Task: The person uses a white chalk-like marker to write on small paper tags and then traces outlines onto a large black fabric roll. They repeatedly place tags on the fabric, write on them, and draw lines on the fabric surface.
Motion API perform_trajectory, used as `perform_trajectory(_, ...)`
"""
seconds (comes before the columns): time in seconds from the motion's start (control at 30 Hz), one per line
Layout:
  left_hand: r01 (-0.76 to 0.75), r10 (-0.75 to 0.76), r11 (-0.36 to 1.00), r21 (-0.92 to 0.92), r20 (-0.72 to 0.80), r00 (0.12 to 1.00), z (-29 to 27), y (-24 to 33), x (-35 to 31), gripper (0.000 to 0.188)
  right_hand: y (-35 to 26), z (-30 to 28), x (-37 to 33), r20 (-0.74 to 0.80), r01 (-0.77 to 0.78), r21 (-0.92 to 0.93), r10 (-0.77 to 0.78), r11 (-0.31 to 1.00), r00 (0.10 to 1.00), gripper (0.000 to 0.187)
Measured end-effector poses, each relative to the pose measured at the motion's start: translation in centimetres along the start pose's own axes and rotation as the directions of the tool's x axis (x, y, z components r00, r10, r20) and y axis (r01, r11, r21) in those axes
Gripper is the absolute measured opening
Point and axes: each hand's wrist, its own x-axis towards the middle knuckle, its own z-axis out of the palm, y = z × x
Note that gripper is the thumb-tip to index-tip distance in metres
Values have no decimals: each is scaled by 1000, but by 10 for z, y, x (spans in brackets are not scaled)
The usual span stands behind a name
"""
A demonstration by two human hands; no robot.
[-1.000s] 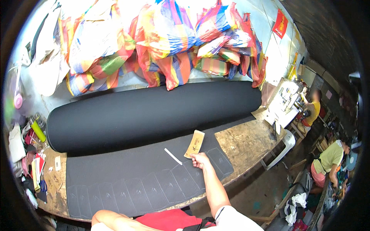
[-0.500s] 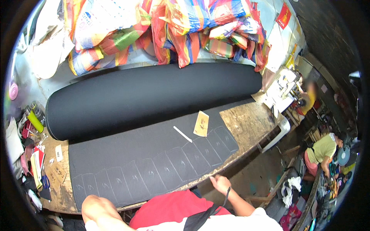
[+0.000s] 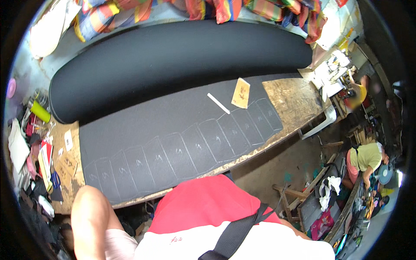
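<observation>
Plainly, the left arm (image 3: pixel 90 221) bends, elbow (image 3: pixel 88 193) toward the table (image 3: pixel 291 99); whether the hidden hands grip anything, I cannot tell.

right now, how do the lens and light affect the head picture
In the head view, fisheye bending bows the black roll and the table; the roll's underside sinks into shadow, the upper-right wall looks washed out, and the dark cloth shows no strong glare.
</observation>
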Motion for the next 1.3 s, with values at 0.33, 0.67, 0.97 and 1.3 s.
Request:
perform_trajectory(0.33, -45, 5, 945, 323, 123, 992, 0, 21, 23, 29, 3, -37, 61, 12, -15, -439, 23, 898, 1000, 29)
perform_trajectory(0.67, 330, -331, 917, 224, -37, 943, 20, -2, 4, 49, -176, -29, 11, 109, 532, -622, -609, 575, 786, 27)
perform_trajectory(0.97, 975, -563, -25, -222, -803, -197, 71, -67, -157, 56, -359, 16, 94, -144, 207, -973, -964, 98, -223, 25)
perform_trajectory(1.3, 831, -238, -523, -186, -905, -352, 159, -141, -243, 47, -387, 5, 115, -304, 604, -735, -946, 310, 115, 23)
